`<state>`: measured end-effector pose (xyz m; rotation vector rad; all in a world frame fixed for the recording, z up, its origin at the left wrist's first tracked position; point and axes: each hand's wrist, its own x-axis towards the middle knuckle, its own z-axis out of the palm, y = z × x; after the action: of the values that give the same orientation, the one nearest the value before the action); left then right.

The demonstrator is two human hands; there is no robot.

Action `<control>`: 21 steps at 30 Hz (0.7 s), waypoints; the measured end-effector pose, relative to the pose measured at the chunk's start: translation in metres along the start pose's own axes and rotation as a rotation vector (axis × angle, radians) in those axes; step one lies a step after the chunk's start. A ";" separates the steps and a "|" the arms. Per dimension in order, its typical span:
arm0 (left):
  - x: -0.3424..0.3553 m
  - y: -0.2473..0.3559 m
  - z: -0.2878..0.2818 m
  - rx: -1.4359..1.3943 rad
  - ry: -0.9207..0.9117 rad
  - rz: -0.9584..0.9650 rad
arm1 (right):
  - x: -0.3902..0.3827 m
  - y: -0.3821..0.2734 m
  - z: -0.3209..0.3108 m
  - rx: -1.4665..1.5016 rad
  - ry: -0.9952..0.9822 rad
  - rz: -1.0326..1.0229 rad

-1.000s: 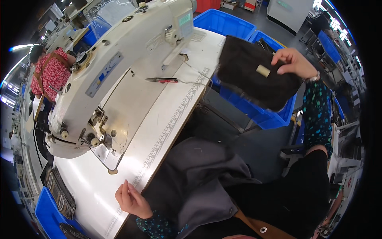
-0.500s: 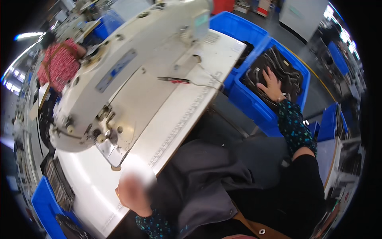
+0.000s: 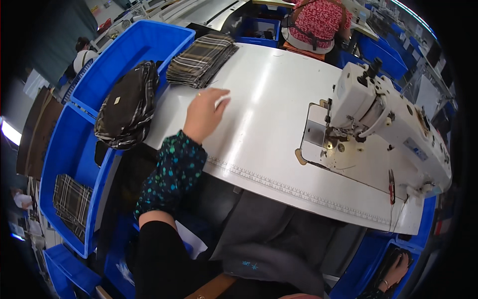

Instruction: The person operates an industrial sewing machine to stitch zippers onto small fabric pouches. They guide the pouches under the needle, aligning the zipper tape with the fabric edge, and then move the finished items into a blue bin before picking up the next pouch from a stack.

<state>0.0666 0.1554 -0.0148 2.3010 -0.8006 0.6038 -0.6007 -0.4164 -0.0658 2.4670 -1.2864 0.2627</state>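
My left hand (image 3: 205, 115) hovers over or rests on the left end of the white sewing table (image 3: 264, 99); its thumb and fingers are apart with nothing between them. Just beyond it lies a stack of plaid fabric pieces (image 3: 201, 57). To its left, a bundle of dark plaid-edged pieces (image 3: 128, 107) lies across the rims of blue bins. At the lower right, my right hand (image 3: 397, 270) is down in a blue bin, its fingers spread over dark fabric pieces (image 3: 391, 256). What lies under that palm is hidden.
A white sewing machine (image 3: 388, 114) stands on the table's right half, with red-handled thread snips (image 3: 392, 187) near it. A ruler strip (image 3: 294, 189) follows the front edge. Plaid pieces (image 3: 72, 202) lie in a left blue bin (image 3: 47, 164). A person in red (image 3: 318, 22) sits beyond.
The view has swung left. My left hand has gone from the table's front edge toward the plaid stack. My right hand stays on the dark pieces in the bin.
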 end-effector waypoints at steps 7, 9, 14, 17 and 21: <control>0.088 -0.129 0.001 0.417 0.132 -0.283 | 0.027 -0.138 -0.048 0.115 0.236 -0.382; 0.096 -0.128 0.004 0.466 0.007 -0.401 | 0.025 -0.160 -0.052 0.164 0.326 -0.497; 0.104 -0.124 0.003 0.519 0.022 -0.413 | 0.021 -0.192 -0.063 0.249 0.288 -0.541; 0.102 -0.120 -0.006 0.545 0.028 -0.337 | 0.021 -0.206 -0.071 0.294 0.280 -0.574; 0.106 -0.128 -0.013 0.390 -0.047 -0.435 | 0.019 -0.217 -0.070 0.320 0.262 -0.596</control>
<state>0.2253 0.2031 0.0052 2.7367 -0.1885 0.5408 -0.4118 -0.2888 -0.0418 2.8216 -0.3933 0.6429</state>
